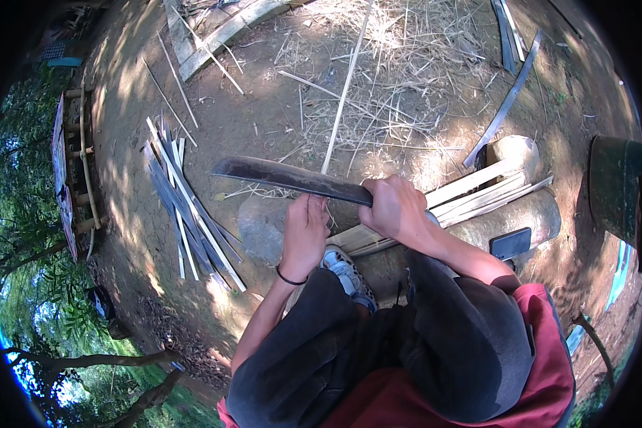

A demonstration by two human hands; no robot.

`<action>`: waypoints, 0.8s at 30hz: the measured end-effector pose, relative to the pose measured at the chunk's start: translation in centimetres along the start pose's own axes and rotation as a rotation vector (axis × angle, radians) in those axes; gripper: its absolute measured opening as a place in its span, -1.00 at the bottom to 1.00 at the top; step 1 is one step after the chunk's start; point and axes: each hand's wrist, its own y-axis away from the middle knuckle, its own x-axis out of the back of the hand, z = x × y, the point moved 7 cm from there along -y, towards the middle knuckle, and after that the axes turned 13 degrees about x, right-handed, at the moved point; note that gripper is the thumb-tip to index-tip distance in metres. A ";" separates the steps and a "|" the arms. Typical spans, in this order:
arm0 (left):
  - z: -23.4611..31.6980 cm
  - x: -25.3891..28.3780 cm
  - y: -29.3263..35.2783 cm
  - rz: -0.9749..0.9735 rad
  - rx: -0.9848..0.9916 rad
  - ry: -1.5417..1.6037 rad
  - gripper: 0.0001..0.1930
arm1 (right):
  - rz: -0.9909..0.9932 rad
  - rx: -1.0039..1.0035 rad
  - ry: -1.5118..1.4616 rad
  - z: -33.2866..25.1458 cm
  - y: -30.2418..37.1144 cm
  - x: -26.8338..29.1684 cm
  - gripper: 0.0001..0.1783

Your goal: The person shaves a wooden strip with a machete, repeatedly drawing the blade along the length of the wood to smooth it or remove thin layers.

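Observation:
My right hand [396, 207] is closed round the handle end of a machete [285, 177], whose long dark blade points left. A thin, pale strip of split wood or bamboo [346, 93] runs away from me over the ground. The strip's near end passes at the blade and reaches my left hand [304, 232], whose fingers are pinched on it just below the blade. From this angle I cannot tell whether the edge touches the strip. Below my hands, a patterned shoe [347, 273] shows between my knees.
A pile of dark and pale strips [185, 207] lies at the left. More pale strips [485, 189] rest along a log [542, 214] at the right, where a phone [511, 243] lies. Shavings [399, 93] cover the ground ahead. A dark green container [615, 182] stands far right.

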 end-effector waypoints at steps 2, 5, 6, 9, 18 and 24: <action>0.0 0.1 0.0 -0.014 -0.023 -0.013 -0.69 | -0.036 -0.007 0.057 0.7 -0.4 -0.5 -0.76; -0.4 0.6 0.1 0.001 0.098 -0.050 -0.65 | -0.029 -0.002 0.128 1.1 -1.1 -0.7 -0.76; -0.6 0.7 -0.1 -0.001 0.098 -0.039 -0.65 | -0.019 0.003 0.149 1.2 -1.3 -0.7 -0.75; -1.9 1.1 0.0 -0.033 0.159 -0.008 -0.65 | 0.002 0.129 0.213 1.1 -2.4 -1.0 -0.76; -5.0 1.7 2.1 -0.258 0.344 0.096 -0.61 | 0.373 -0.512 0.135 25.8 -3.6 13.2 -0.56; -2.4 1.6 1.0 -0.277 0.309 0.175 -0.60 | 0.259 -0.378 -0.323 11.6 0.0 8.8 -0.69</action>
